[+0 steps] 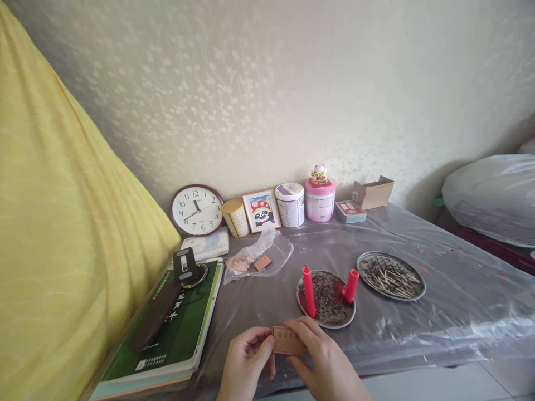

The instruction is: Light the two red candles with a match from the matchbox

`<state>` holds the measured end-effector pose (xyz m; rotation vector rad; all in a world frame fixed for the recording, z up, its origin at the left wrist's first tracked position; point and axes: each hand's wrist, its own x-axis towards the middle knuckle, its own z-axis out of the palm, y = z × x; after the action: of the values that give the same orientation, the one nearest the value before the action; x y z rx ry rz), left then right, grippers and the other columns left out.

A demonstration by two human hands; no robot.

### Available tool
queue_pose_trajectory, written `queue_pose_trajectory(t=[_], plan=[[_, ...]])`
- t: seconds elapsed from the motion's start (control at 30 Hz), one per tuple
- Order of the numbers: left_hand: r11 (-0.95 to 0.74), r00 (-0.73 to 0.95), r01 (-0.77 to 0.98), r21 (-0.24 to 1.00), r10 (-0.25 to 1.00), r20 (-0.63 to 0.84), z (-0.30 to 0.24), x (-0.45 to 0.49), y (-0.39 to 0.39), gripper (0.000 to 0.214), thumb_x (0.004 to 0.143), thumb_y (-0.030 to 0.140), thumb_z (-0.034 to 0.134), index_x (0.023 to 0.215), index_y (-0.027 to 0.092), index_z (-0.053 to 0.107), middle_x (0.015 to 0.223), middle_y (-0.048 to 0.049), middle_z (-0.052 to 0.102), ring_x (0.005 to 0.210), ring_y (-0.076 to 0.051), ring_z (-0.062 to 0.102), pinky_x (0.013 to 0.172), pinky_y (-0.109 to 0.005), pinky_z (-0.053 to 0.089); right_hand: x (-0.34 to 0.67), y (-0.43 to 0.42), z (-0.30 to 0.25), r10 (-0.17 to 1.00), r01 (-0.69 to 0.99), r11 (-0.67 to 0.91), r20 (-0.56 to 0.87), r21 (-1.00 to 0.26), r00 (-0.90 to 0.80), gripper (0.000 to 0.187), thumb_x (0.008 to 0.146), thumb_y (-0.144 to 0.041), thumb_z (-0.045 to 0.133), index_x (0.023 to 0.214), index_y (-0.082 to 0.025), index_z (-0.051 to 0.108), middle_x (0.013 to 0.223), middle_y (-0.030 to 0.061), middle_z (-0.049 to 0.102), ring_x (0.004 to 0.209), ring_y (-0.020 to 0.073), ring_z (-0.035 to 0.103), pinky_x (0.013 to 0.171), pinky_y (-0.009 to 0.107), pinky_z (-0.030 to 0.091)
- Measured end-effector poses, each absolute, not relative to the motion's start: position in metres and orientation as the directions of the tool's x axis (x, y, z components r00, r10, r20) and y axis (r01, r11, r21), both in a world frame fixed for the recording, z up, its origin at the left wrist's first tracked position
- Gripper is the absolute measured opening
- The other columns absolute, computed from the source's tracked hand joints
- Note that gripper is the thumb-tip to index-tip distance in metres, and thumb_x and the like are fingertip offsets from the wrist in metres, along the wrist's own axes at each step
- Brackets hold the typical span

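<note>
Between my two hands, low in the middle of the view, is a small brown matchbox (286, 342). My left hand (249, 356) pinches its left end between thumb and fingers. Around its right end, my right hand (321, 352) has fingers on the top edge and thumb below. Whether its tray is slid out I cannot tell. Just beyond the hands lies a round metal plate (330, 312) with dark, stained bottom. Two red candles (308, 292) stand on it, unlit; the right candle (351, 287) is shorter and leans. Another plate (368, 266) to the right holds many used matchsticks (393, 283).
A clear plastic bag (267, 242) with another matchbox (263, 263) lies behind the hands. At left are green books (184, 317) with a dark long object on top. A clock (198, 210), tins, picture frame (262, 211) and open carton (373, 193) line the wall.
</note>
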<state>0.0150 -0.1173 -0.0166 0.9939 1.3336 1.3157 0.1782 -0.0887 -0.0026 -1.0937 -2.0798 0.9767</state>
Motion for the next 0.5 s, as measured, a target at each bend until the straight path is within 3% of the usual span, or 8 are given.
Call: queue_pose_trajectory(t=[0.17, 0.37, 0.5], plan=[[0.105, -0.2, -0.1, 0.989, 0.972, -0.124, -0.019, 0.014, -0.116, 0.032, 0.065, 0.047, 0.072, 0.064, 0.016, 0.065, 0.047, 0.0012, 0.057, 0.034, -0.012, 0.046, 0.036, -0.025, 0.036, 0.179, -0.089, -0.005, 0.85, 0.43, 0.409, 0.164, -0.805, -0.5, 0.051, 0.066, -0.002, 0.051, 0.113, -0.021, 0.061, 0.108, 0.0043, 0.064, 0.097, 0.0176, 0.063, 0.086, 0.025, 0.046], [0.082, -0.237, -0.173, 0.981, 0.964, -0.123, -0.035, 0.002, -0.116, 0.029, 0.072, 0.043, 0.068, 0.068, 0.015, 0.064, 0.047, 0.0026, 0.055, 0.034, -0.01, 0.044, 0.036, -0.023, 0.033, 0.184, -0.086, 0.0, 0.862, 0.436, 0.396, 0.164, -0.808, -0.48, 0.05, 0.068, -0.003, 0.053, 0.114, -0.022, 0.061, 0.111, 0.0041, 0.064, 0.099, 0.0178, 0.062, 0.087, 0.025, 0.045], [0.077, -0.177, -0.294, 0.953, 0.975, -0.133, -0.035, 0.003, -0.117, 0.031, 0.071, 0.04, 0.071, 0.09, 0.016, 0.064, 0.066, -0.0012, 0.064, 0.045, -0.014, 0.055, 0.043, -0.027, 0.042, 0.186, -0.085, 0.003, 0.872, 0.444, 0.371, 0.142, -0.815, -0.468, 0.047, 0.07, -0.006, 0.056, 0.114, -0.022, 0.061, 0.11, 0.0042, 0.064, 0.099, 0.0183, 0.062, 0.087, 0.026, 0.045]])
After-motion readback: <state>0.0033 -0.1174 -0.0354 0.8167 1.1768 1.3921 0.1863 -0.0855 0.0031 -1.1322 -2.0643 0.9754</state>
